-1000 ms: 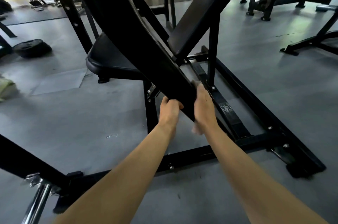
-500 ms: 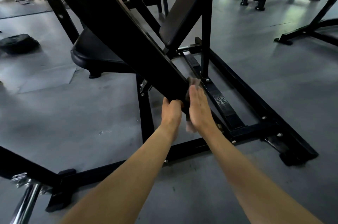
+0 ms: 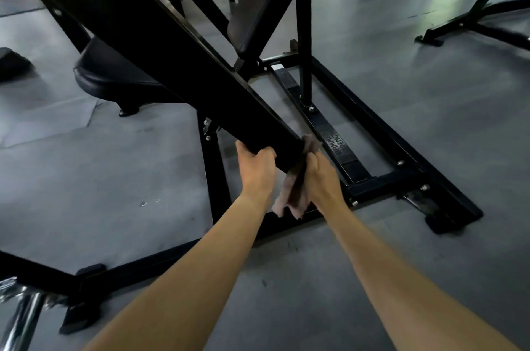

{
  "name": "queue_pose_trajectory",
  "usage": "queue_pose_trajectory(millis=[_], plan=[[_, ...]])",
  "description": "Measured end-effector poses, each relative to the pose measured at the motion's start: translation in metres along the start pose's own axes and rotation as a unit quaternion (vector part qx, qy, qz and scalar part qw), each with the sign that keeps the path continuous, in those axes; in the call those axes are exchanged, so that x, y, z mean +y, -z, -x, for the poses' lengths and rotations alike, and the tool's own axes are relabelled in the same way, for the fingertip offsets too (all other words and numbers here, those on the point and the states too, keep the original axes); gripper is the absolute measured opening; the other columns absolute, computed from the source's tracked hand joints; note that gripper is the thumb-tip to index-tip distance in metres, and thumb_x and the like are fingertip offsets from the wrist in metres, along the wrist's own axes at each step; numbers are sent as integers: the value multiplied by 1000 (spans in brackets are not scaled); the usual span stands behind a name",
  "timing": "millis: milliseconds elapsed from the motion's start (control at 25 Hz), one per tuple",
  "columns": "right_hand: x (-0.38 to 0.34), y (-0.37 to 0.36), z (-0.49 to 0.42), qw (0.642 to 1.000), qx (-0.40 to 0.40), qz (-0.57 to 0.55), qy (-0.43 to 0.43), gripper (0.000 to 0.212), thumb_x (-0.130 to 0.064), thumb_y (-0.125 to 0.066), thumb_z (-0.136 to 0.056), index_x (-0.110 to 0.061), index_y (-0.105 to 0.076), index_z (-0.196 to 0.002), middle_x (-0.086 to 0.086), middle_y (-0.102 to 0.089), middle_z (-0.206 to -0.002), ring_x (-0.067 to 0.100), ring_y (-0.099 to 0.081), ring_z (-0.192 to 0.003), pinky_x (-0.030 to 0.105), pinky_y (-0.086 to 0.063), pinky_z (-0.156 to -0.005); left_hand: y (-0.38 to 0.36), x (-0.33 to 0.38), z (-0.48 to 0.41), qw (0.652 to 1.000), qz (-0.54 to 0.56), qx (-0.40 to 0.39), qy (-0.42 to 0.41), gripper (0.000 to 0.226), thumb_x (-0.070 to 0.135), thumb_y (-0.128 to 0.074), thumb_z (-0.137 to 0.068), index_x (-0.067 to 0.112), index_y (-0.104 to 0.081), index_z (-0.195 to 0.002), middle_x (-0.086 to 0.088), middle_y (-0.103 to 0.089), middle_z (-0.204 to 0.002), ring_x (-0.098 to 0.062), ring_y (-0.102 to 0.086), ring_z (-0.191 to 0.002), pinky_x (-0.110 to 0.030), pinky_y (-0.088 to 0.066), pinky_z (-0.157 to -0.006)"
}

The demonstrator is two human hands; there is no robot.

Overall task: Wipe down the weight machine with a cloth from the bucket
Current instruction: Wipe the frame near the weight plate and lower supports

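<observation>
Your left hand (image 3: 256, 170) grips the lower end of the weight machine's (image 3: 370, 121) wide black diagonal beam (image 3: 172, 63), just below the middle of the frame, with its fingers (image 3: 265, 153) curled over the beam's upper edge. Your right hand (image 3: 322, 181) lies against the beam's right side, right beside the left hand. Its fingers are fairly straight and press the cloth (image 3: 282, 207) flat onto the metal. So the cloth sits between your right palm and the beam: a pale, crumpled corner sticks out above your fingertips, and a larger flap hangs below the heel of the hand. Just right of that upper corner, a flat black rail (image 3: 352, 164) of the base frame runs along the grey floor (image 3: 430, 121). It carries raised lettering in two lines, of which you can read "HAMME" and "RENGTH"; the start of the lower line is hidden. Left of centre, under the beam, sits the black padded seat (image 3: 114, 78), and a second black pad (image 3: 266, 0) slants down from the top centre. A chrome bar (image 3: 20, 319) shows in the lower left corner, a dark weight plate (image 3: 11, 62) lies at the left edge, and other black machine frames (image 3: 473, 20) stand in the upper right.
</observation>
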State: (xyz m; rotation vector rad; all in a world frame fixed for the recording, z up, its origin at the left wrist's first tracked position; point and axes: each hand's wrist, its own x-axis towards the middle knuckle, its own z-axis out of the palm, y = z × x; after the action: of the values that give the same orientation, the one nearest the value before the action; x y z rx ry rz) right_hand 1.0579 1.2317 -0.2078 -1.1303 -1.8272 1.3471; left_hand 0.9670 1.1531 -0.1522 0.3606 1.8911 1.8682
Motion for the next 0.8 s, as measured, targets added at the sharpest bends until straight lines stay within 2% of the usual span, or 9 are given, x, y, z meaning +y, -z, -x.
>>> queue_pose_trajectory(millis=[80, 160, 280, 360, 440, 600, 680, 720, 800], plan=[[4, 5, -7, 998, 2, 8, -64, 38, -28, -32, -104, -15, -63, -124, 11, -67, -121, 26, -62, -111, 41, -48, -94, 1, -3, -2, 1000, -14, -7, 0, 42, -2, -53, -87, 25, -51, -119, 6, -64, -107, -5, -59, -98, -19, -45, -79], [-8, -4, -5, 999, 1, -13, -30, 38, -30, -34, -103, -17, -65, -120, 8, -68, -117, 22, -64, -108, 41, -50, -94, 0, -6, -5, 1000, -22, -8, -4, 46, -2, -53, -87, 25, -50, -124, 7, -64, -111, -3, -59, -103, -20, -46, -85], [-4, -12, 5, 999, 7, -38, 22, 34, -27, -34, -104, -21, -63, -122, 0, -68, -111, 13, -65, -102, 33, -50, -86, 2, -8, -9, 999, -32, -17, -15, 52, -4, -52, -87, 24, -47, -131, 6, -62, -117, -2, -57, -108, -16, -45, -88], [-3, -3, 2, 999, 15, -28, -24, 33, -24, -34, -104, -18, -64, -117, 1, -69, -106, 17, -66, -99, 35, -49, -82, 5, -7, -10, 999, -34, -28, -11, 53, -5, -52, -87, 25, -48, -131, 7, -63, -116, -2, -57, -107, -16, -46, -89], [-16, -2, -2, 997, 25, -31, -70, 36, -25, -34, -104, -17, -66, -119, 5, -70, -112, 21, -65, -105, 39, -49, -90, 6, -8, -12, 999, -40, -30, -8, 52, -4, -52, -86, 25, -50, -129, 7, -64, -115, -4, -59, -107, -20, -47, -92], [-36, -23, 11, 996, 27, -71, 44, 41, -28, -36, -105, -23, -60, -138, 0, -65, -132, 11, -58, -122, 30, -44, -106, 11, -16, -12, 998, -36, -43, -30, 50, -1, -55, -91, 29, -51, -129, 9, -64, -121, -3, -60, -114, -19, -48, -95], [-25, -23, 14, 995, 45, -72, 56, 38, -25, -37, -108, -20, -60, -137, 0, -65, -130, 10, -58, -120, 30, -44, -106, 18, -17, -10, 996, -50, -58, -44, 48, 0, -56, -93, 30, -50, -130, 10, -64, -124, -1, -59, -116, -14, -47, -93], [-22, -21, 14, 995, 62, -70, 33, 35, -25, -37, -108, -20, -62, -131, 0, -66, -125, 13, -60, -118, 33, -45, -104, 20, -21, -11, 995, -69, -63, -39, 47, 0, -58, -94, 28, -50, -131, 9, -63, -126, -3, -59, -117, -12, -47, -90], [-25, -26, 14, 993, 83, -80, -2, 37, -31, -35, -107, -20, -64, -128, 0, -67, -124, 19, -60, -120, 42, -45, -107, 22, -34, -13, 985, -140, -97, 17, 51, 1, -63, -92, 18, -48, -138, 1, -60, -132, -12, -58, -120, -13, -46, -87]])
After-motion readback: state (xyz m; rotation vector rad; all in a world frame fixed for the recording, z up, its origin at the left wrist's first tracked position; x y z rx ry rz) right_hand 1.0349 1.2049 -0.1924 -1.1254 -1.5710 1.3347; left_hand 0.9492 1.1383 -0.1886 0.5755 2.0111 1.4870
